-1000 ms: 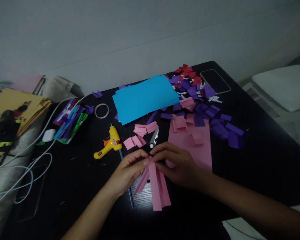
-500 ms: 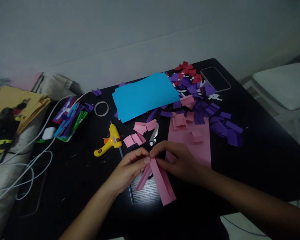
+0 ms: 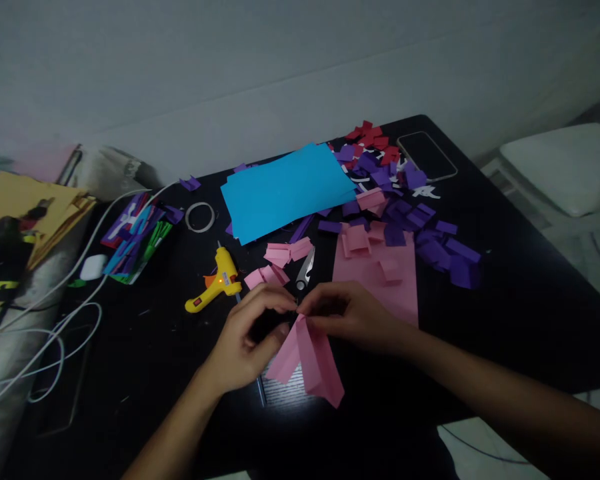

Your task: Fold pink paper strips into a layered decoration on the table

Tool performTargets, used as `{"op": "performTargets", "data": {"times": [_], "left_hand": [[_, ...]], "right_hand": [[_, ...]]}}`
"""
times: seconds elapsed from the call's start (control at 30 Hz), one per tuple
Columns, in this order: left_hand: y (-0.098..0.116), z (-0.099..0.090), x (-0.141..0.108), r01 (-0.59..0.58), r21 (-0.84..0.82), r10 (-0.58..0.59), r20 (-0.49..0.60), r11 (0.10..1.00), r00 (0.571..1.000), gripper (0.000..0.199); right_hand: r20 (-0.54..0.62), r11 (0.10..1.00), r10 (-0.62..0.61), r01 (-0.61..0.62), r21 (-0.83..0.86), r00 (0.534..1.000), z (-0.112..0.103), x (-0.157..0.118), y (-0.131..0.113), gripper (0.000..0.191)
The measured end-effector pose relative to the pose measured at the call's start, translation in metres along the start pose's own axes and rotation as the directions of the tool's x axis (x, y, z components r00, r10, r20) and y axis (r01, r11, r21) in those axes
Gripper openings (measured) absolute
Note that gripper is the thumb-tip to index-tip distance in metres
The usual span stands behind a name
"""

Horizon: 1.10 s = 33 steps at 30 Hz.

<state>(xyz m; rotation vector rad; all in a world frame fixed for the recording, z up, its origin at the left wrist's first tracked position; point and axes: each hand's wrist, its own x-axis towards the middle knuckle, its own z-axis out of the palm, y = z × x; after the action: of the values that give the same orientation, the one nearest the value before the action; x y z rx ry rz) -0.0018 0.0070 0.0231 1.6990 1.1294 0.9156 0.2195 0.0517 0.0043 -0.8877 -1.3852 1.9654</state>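
Note:
A folded pink paper strip hangs with its two legs spread downward near the table's front edge. My right hand pinches its top fold between thumb and fingers. To the left, my left hand is curved with a gap between thumb and fingers; its thumb lies by the paper's left edge and its fingertips are close to the top fold. Just beyond my fingers lies a scissors-like metal tool, its lower part hidden. Small folded pink pieces rest beside it.
Left of my hands lies a yellow glue gun. Behind are blue sheets and a tape ring. A pink sheet, purple pieces and a phone-shaped object lie to the right. White cables run along the left.
My left thumb has come away from the top fold and moved down-left, widening the gap to its fingers. The pink strip's legs have turned and show broader faces.

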Motion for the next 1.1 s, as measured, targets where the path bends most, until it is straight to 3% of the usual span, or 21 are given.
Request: {"op": "performTargets", "data": {"times": [0.1,0.23,0.5,1.1], "left_hand": [[0.0015,-0.0012,-0.0031,-0.151,0.144,0.133,0.127,0.978,0.983,0.046],[0.0010,0.0004,-0.0058,-0.234,0.199,0.196,0.193,0.952,0.961,0.051],[0.0031,-0.0012,-0.0048,-0.227,0.279,0.184,0.172,0.933,0.968,0.029],[0.0055,-0.0030,-0.0020,-0.262,0.287,0.228,0.147,0.921,0.963,0.021]], "right_hand": [[0.047,0.998,0.042,-0.044,0.048,0.998,-0.0011,0.0005,0.0003,0.012],[0.067,0.997,0.070,-0.073,0.034,0.995,-0.0024,0.0008,-0.0003,0.014],[0.112,0.992,0.111,-0.117,0.049,0.987,-0.0054,0.0012,-0.0014,0.013],[0.131,0.992,0.113,-0.119,0.039,0.985,-0.0088,0.0021,-0.0056,0.015]]}}
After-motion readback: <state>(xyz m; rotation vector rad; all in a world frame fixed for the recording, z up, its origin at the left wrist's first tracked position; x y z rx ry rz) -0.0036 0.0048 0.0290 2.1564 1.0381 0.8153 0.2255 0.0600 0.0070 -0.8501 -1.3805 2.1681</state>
